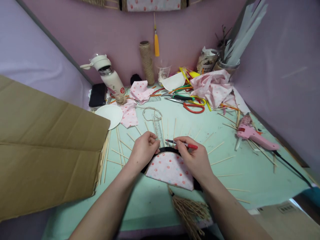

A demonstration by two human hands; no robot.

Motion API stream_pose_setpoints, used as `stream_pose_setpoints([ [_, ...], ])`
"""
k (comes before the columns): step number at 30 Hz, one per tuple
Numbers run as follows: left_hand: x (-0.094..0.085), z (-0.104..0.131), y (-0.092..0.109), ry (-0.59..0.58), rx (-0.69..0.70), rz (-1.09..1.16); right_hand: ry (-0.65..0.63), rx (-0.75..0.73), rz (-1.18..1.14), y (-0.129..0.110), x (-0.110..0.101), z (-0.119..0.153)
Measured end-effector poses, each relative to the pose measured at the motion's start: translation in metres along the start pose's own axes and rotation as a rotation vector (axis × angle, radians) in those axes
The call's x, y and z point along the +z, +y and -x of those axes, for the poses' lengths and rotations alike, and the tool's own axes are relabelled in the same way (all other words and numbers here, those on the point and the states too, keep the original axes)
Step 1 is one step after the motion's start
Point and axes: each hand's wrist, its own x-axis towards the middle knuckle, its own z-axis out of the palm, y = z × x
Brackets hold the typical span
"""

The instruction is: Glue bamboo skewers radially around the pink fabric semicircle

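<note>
A half-round piece covered in pink dotted fabric lies before me, with a black band along its curved edge and thin wooden sticks fanning out from it. My right hand grips a red pen, its tip pointing left towards a stick. A clear ruler lies along the sticks at the top of the arc. My left hand is closed at the ruler's lower left edge, its fingertips pinched. A twine tassel hangs from the flat side of the piece.
A cardboard sheet juts in from the left. Scissors, crumpled pink fabric, a twine spool and a white bottle stand or lie at the back. A pink glue gun with a cord rests on the right.
</note>
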Motion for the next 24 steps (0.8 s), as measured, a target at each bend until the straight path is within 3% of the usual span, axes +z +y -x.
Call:
stream_pose_setpoints([
  [24, -0.0005, -0.0044, 0.0044, -0.048, 0.005, -0.114, -0.017, 0.027, -0.01, 0.0033, 0.0045, -0.001],
])
